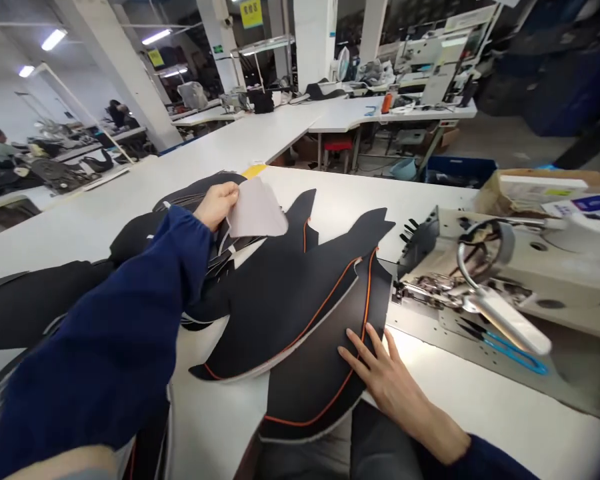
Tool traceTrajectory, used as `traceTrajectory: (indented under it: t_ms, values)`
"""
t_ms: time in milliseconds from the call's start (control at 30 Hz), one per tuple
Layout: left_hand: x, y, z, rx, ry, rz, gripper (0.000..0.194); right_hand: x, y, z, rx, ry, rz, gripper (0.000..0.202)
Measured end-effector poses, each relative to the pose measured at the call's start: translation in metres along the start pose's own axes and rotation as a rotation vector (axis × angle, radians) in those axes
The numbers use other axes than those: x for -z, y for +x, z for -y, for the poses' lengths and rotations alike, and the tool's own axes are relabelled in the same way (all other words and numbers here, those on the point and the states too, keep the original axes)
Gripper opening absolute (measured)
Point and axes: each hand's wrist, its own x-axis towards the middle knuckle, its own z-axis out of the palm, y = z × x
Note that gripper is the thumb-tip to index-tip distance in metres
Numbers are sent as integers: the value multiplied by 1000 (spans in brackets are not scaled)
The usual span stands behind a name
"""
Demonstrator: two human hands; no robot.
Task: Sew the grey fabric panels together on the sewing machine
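Observation:
Pinched in my left hand (219, 203) is a small light-grey fabric piece (257, 208), held up over the far left of the dark work. My right hand (385, 373) lies spread on a black panel with orange piping (313, 373), near the table's front edge. Another black panel with orange piping (280, 293) overlaps it to the left and behind. Stacked black cut pieces (135, 237) lie beyond and beneath my left forearm. The lower edge of the near panel hangs by my lap.
To the right stands a sewing machine (570, 253) with a white-handled round lamp or magnifier (510, 320) on it. Blue thread snips (515, 353) lie on its bed. Behind it is a cardboard box (490, 190). Long white tables (260, 137) stretch away at the back.

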Motion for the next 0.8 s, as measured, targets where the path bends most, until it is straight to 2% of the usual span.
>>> traceTrajectory:
  t_ms: [67, 167, 233, 267, 300, 333, 367, 433, 500, 567, 667, 733, 800]
  values:
    - [-18, -40, -25, 2, -281, 104, 23, 5, 6, 4, -9, 34, 13, 60]
    - [-49, -111, -38, 122, -385, 431, 38, 13, 17, 0, 7, 122, 36, 54]
    - [-69, -144, -29, 218, -298, 768, 43, 16, 21, -8, 21, 205, 74, 47]
    - [-79, -152, -22, 234, -187, 918, 43, 16, 22, -12, 27, 244, 102, 41]
    - [-88, -154, -14, 210, -35, 1005, 43, 17, 23, -15, 29, 274, 129, 34]
    - [-97, -150, -6, 146, 142, 1004, 40, 17, 23, -17, 26, 291, 148, 28]
    - [-106, -141, 0, 70, 325, 921, 36, 17, 23, -19, 20, 295, 157, 26]
    - [-125, -116, 8, -31, 623, 645, 32, 14, 22, -20, 13, 288, 144, 29]
    - [-147, -92, 11, 10, 762, 460, 50, 10, 20, -19, 8, 280, 114, 37]
    - [-172, -77, 11, 82, 776, 402, 62, 4, 18, -19, 5, 282, 93, 43]
    - [-201, -74, 15, 110, 739, 376, 64, -4, 16, -19, 1, 269, 94, 38]
    - [-204, -74, 21, 129, 727, 373, 65, -7, 16, -19, 8, 239, 100, 35]
    - [-189, -71, 31, 157, 739, 345, 65, -8, 16, -17, 19, 195, 76, 41]
